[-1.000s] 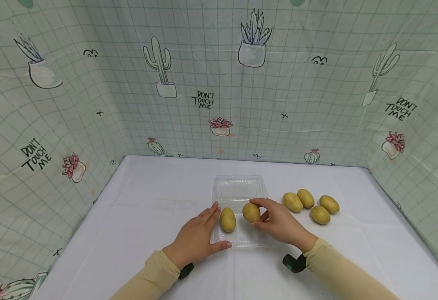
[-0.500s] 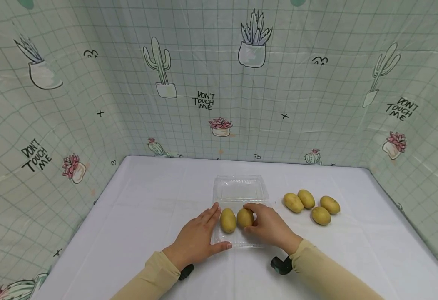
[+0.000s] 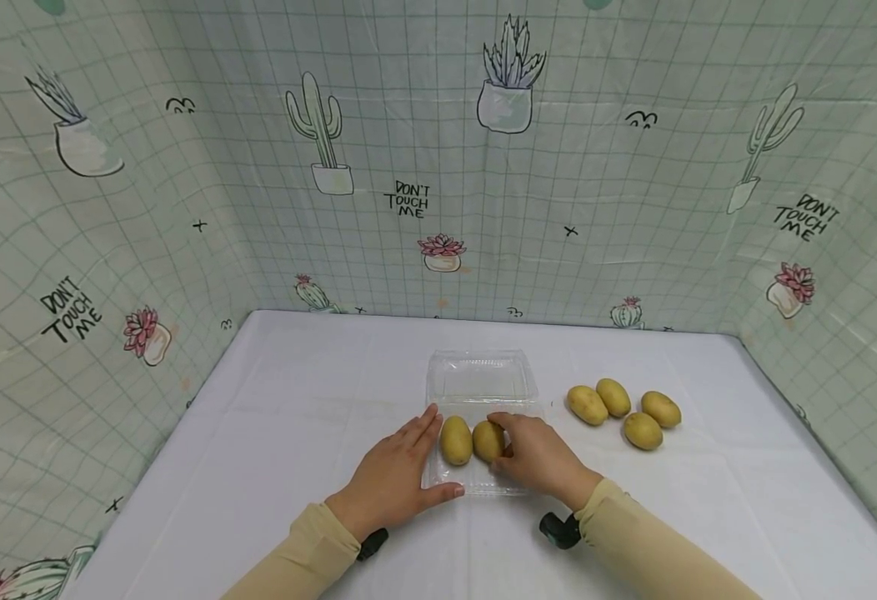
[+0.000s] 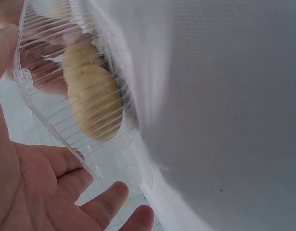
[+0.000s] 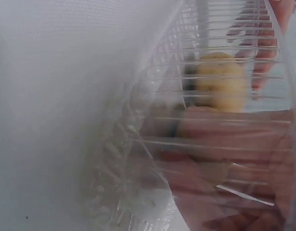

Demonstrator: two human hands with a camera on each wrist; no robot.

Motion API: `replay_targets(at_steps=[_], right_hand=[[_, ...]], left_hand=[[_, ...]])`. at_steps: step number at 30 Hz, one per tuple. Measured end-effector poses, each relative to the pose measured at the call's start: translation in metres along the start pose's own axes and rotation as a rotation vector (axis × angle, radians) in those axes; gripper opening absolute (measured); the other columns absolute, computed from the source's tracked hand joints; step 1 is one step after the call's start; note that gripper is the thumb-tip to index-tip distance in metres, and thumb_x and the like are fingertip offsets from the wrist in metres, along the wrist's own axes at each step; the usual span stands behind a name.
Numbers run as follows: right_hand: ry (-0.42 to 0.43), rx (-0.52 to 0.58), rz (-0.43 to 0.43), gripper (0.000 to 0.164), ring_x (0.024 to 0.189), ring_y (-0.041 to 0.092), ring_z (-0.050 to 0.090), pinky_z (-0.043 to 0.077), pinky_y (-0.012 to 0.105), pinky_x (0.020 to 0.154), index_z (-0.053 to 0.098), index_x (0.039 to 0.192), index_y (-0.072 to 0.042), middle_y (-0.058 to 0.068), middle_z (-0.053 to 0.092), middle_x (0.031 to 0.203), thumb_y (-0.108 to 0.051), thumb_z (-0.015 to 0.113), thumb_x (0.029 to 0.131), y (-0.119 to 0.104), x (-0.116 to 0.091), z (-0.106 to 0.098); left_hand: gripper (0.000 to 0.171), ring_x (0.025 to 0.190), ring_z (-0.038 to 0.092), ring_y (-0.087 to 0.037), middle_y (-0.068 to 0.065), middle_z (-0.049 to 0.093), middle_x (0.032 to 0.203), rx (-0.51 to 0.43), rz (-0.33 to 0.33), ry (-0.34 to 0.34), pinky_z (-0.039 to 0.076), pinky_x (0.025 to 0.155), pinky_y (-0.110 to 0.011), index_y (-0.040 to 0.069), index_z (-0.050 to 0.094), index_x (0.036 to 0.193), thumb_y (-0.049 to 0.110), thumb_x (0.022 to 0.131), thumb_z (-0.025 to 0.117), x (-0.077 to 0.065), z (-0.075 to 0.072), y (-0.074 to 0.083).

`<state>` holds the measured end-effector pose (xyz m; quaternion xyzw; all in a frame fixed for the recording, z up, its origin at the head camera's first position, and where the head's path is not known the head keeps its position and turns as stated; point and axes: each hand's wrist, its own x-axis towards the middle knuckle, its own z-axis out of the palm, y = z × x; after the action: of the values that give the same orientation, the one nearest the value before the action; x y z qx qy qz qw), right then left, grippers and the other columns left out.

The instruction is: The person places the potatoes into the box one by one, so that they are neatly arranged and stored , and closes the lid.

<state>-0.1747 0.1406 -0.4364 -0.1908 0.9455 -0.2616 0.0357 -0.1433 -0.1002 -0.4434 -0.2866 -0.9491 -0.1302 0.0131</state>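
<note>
A clear plastic clamshell container (image 3: 482,377) lies with its lid folded back on the white table. Two potatoes sit side by side in its near half: the left potato (image 3: 456,441) stands alone, and the right potato (image 3: 488,441) is pinched between thumb and fingers of my right hand (image 3: 539,457). My left hand (image 3: 393,479) rests along the container's left side, fingers straight, thumb stretched toward the near edge. In the left wrist view the ribbed wall (image 4: 52,96) shows the left potato (image 4: 94,103) through it. The right wrist view looks through the wall at the fingers and a potato (image 5: 220,82).
Several loose potatoes (image 3: 643,431) lie in a group to the right of the container. A white cloth (image 3: 296,392) covers the table. A curtain (image 3: 438,167) printed with cacti stands around the back and sides.
My right hand has moved left and lowered its potato into the container beside the left one, still gripping it. The left hand has stayed in place.
</note>
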Motion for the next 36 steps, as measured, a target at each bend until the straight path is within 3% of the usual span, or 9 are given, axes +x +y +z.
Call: replay_targets(at_steps=[5,24,36], right_hand=[[0.002,-0.007,0.018,0.062,0.069,0.006,0.058,0.051,0.028,0.064,0.06,0.13,0.001,0.0,0.066,0.089,-0.007,0.087,0.075,-0.0008,-0.0008,0.0011],[0.057,-0.045,0.003,0.06,0.065,0.006,0.056,0.049,0.03,0.061,0.061,0.127,0.004,-0.004,0.063,0.077,-0.011,0.088,0.075,-0.0011,-0.0025,0.0054],[0.052,-0.034,-0.015,0.061,0.074,0.009,0.062,0.053,0.031,0.068,0.062,0.129,0.002,0.003,0.069,0.094,-0.008,0.088,0.075,-0.0017,-0.0025,0.0058]], left_hand=[[0.097,0.143,0.034,-0.031,-0.012,0.021,0.163,-0.01,0.001,0.004,0.037,0.109,-0.045,0.001,0.03,0.155,0.072,0.092,0.049,0.0,0.0008,-0.0006],[0.094,0.141,0.037,-0.032,-0.014,0.024,0.162,-0.026,0.016,0.034,0.041,0.106,-0.045,0.0,0.034,0.154,0.069,0.093,0.051,-0.0006,-0.0012,0.0001],[0.095,0.142,0.035,-0.031,-0.014,0.023,0.162,-0.038,0.016,0.031,0.04,0.107,-0.045,-0.001,0.033,0.154,0.07,0.093,0.05,-0.0012,-0.0011,-0.0002]])
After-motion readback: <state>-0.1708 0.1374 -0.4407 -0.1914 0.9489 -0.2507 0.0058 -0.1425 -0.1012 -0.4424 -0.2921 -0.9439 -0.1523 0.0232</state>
